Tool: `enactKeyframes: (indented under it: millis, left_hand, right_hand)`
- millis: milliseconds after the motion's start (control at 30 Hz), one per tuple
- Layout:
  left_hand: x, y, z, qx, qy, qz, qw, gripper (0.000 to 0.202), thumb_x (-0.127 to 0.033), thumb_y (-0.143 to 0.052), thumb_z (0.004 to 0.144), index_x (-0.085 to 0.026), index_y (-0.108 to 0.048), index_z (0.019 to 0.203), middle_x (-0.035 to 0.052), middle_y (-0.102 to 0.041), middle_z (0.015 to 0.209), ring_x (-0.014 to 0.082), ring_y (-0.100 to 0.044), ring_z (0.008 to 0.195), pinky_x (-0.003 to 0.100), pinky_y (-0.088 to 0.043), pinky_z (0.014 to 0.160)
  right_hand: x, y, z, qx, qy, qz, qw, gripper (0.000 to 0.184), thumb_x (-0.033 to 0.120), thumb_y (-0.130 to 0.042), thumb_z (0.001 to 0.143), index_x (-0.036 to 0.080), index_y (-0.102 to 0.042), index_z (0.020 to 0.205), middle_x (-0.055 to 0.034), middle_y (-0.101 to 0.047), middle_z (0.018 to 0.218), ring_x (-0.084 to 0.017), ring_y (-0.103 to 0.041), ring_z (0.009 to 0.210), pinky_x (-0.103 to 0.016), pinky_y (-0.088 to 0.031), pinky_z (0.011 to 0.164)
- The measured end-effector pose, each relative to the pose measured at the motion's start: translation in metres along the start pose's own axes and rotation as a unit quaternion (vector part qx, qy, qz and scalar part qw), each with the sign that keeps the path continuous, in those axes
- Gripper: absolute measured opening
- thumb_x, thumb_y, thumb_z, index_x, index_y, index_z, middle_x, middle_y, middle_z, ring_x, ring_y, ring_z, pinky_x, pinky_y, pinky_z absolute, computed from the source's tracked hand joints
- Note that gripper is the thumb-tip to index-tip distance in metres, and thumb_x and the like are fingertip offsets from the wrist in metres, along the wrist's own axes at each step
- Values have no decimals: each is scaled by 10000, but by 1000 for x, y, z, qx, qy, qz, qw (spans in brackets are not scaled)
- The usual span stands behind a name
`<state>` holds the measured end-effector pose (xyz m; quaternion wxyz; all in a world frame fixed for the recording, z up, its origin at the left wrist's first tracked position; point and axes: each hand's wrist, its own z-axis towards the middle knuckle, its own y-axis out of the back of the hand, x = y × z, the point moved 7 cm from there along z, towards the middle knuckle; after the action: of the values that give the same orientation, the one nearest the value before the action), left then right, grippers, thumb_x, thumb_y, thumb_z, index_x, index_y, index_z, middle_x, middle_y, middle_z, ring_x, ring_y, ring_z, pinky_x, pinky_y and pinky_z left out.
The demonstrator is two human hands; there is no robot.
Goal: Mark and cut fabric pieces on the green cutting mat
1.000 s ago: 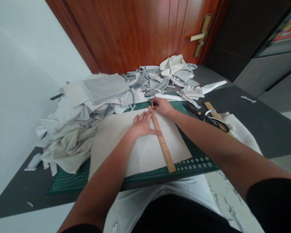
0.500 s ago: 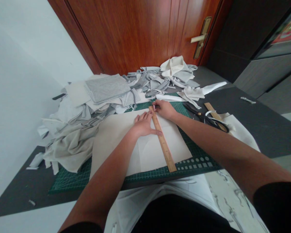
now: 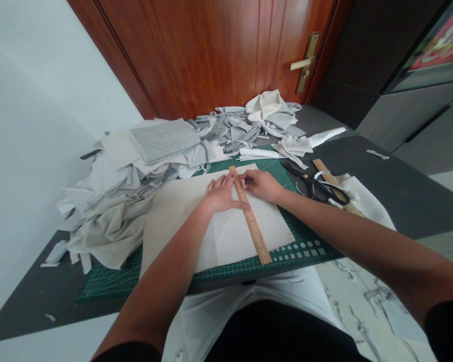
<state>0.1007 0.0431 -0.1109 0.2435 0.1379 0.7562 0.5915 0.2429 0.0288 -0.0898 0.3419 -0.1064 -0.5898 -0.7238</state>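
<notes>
A beige fabric sheet (image 3: pixel 181 216) lies flat on a green cutting mat (image 3: pixel 109 284). Across it runs a wooden ruler (image 3: pixel 251 218), from the far edge toward me. My left hand (image 3: pixel 221 193) lies flat with fingers spread, pressing the ruler's upper part onto the fabric. My right hand (image 3: pixel 262 183) sits just right of the ruler, fingers pinched around a small marking tool I cannot make out clearly, its tip against the ruler's edge.
A big heap of grey and white fabric scraps (image 3: pixel 166 151) covers the left and back of the dark table (image 3: pixel 400 191). Black scissors (image 3: pixel 317 186) and a second wooden ruler (image 3: pixel 334 183) lie to the right. A wooden door (image 3: pixel 211 50) stands behind.
My right hand has slid down along the ruler's edge, from its far tip toward me. The left hand stays pressed on the ruler. The view shifted slightly.
</notes>
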Motion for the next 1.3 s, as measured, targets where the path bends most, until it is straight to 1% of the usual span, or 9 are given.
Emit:
enactKeyframes:
  millis: [167,333,467,633,800,967,1033,1167,1300]
  left_hand:
    - [-2,2,-1,-5,-6,-10,1000,1255,-850,-628,666,-213,-154,1638,140,-127,1732,355,-91,1600,573,-63,1274]
    - [-3,4,-1,-14,-8,-11,1000,1262,-841,-646,658,-199,-166,1632,146,-141,1729,358,-104,1598,572,-72,1273]
    - [-4,4,-1,-10,-3,-10,1000,1261,-843,-653,653,-204,-175,1629,156,-150,1727,363,-110,1596,554,-71,1278]
    - [-4,6,-2,-15,1,-15,1000,1290,-844,-690,615,-222,-181,1624,176,-161,1721,373,-116,1593,562,-76,1273]
    - [-4,7,-2,-17,3,-10,1000,1298,-853,-680,628,-190,-178,1624,198,-156,1717,371,-120,1592,562,-78,1271]
    - [-5,7,-2,-10,-1,-4,1000,1255,-827,-669,667,-202,-157,1627,187,-145,1722,367,-109,1595,545,-67,1275]
    - [-6,8,-2,-13,-2,-4,1000,1247,-822,-670,670,-200,-165,1625,185,-158,1720,372,-119,1592,550,-80,1273]
    - [-7,10,-3,-16,-2,-8,1000,1208,-806,-683,667,-234,-196,1613,161,-194,1717,379,-145,1586,560,-100,1270]
    - [-7,9,-2,-13,-4,-6,1000,1220,-812,-679,664,-227,-187,1614,170,-181,1718,373,-122,1592,565,-90,1270]
  right_hand:
    - [10,3,-32,28,-9,33,999,347,120,-724,851,198,-718,1189,-78,-752,1112,-213,-694,1021,-318,-493,951]
    - [22,6,-70,41,10,54,998,307,109,-736,845,203,-728,1137,-77,-745,1107,-222,-695,1037,-354,-502,979]
    - [36,10,-104,54,22,63,996,329,81,-714,851,207,-721,1154,-78,-744,1094,-230,-690,1047,-377,-517,972]
    - [54,14,-146,48,48,87,994,392,14,-666,838,185,-698,1189,-87,-748,1090,-228,-688,1040,-380,-550,947]
    - [66,16,-180,25,85,116,989,398,31,-612,879,208,-669,1231,-95,-738,1177,-237,-672,1096,-399,-573,953]
    - [71,17,-198,27,85,135,987,500,-4,-598,848,240,-644,1283,-96,-728,1196,-241,-666,1112,-402,-592,941]
    - [72,18,-201,26,82,141,986,506,-5,-594,848,240,-643,1288,-101,-728,1180,-237,-669,1105,-394,-598,930]
    - [73,19,-203,24,81,146,986,530,-3,-596,847,257,-641,1306,-98,-724,1191,-235,-670,1111,-394,-598,932]
    - [74,19,-205,26,85,142,986,535,-11,-594,844,253,-638,1308,-94,-720,1209,-232,-662,1127,-386,-594,947]
